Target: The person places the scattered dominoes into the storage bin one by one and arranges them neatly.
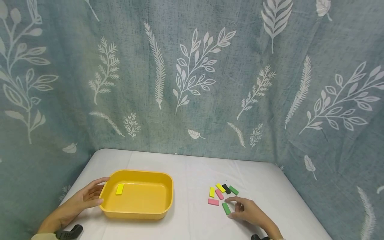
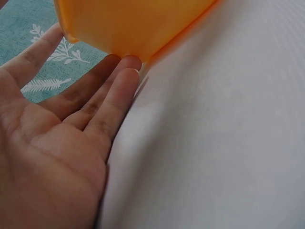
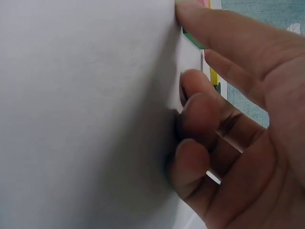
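Note:
On the left, my left hand [image 1: 86, 195] touches the outer left wall of a yellow plastic tray [image 1: 136, 215]. Its fingers lie loosely extended against that wall in the left wrist view. A yellow block [image 1: 119, 189] lies flat inside the tray. Over on the right, my right hand [image 1: 246, 210] is low over the cloth, thumb and index finger spread around a green block [image 1: 226, 208]. The thumb is by the block's near end; whether it touches is unclear. In the right wrist view the other fingers [image 3: 202, 114] curl loosely, and the thumb partly hides the green block [image 3: 193, 39].
Beyond the right hand lie two pink blocks, one pink block [image 1: 213, 202] being nearest the tray. Two yellow blocks, including a yellow block [image 1: 212, 192], a black block [image 1: 226, 189] and another green block [image 1: 233, 190] lie close by. White cloth [image 1: 192, 226] covers the table; a leaf-patterned curtain [image 1: 192, 123] stands behind.

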Available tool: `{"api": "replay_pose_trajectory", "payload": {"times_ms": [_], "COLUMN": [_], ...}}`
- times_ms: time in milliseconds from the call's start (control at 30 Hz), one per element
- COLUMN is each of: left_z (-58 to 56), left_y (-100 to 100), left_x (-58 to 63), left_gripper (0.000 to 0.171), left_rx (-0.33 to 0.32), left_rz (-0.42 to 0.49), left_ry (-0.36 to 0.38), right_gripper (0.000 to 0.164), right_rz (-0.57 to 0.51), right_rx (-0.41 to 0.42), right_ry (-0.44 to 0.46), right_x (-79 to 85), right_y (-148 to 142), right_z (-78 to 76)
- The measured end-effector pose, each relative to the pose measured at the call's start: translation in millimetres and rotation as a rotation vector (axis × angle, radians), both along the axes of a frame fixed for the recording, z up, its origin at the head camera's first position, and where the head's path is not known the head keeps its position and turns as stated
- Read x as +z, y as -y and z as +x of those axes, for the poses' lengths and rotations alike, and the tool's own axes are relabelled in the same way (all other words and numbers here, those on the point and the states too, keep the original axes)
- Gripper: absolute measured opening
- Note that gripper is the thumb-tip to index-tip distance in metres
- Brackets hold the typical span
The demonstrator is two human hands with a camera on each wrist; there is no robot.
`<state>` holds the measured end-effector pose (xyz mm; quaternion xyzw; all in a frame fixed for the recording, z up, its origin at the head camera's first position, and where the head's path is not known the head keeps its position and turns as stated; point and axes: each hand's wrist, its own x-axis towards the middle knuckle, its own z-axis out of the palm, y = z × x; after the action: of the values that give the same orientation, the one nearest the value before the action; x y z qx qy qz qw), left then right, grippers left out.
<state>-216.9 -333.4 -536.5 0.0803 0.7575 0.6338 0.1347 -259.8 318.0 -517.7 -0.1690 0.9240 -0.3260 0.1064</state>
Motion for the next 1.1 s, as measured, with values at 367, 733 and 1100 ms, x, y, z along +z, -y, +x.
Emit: {"api": "replay_pose_trajectory", "payload": {"times_ms": [367, 733, 1100], "left_z": [-0.5, 0.9, 2.6], "left_y": [-0.2, -1.2, -3.6], "left_x": [-1.8, -0.8, -1.4], "left_gripper": [0.073, 0.073, 0.073], "left_rx": [-0.003, -0.021, 0.019], "left_rz": [0.001, 0.020, -0.028], "left_ry": [-0.013, -0.030, -0.018], "right_gripper": [0.046, 0.045, 0.045], "right_rz": [0.007, 0.006, -0.030], "right_rx": [0.026, -0.004, -0.044], "right_ry": [0.031, 0.031, 0.017], "right_x": [1.0, -2.4, -4.8], "right_y": [-2.1, -4.2, -3.2], "right_z": [-2.0, 0.2, 0.7]}}
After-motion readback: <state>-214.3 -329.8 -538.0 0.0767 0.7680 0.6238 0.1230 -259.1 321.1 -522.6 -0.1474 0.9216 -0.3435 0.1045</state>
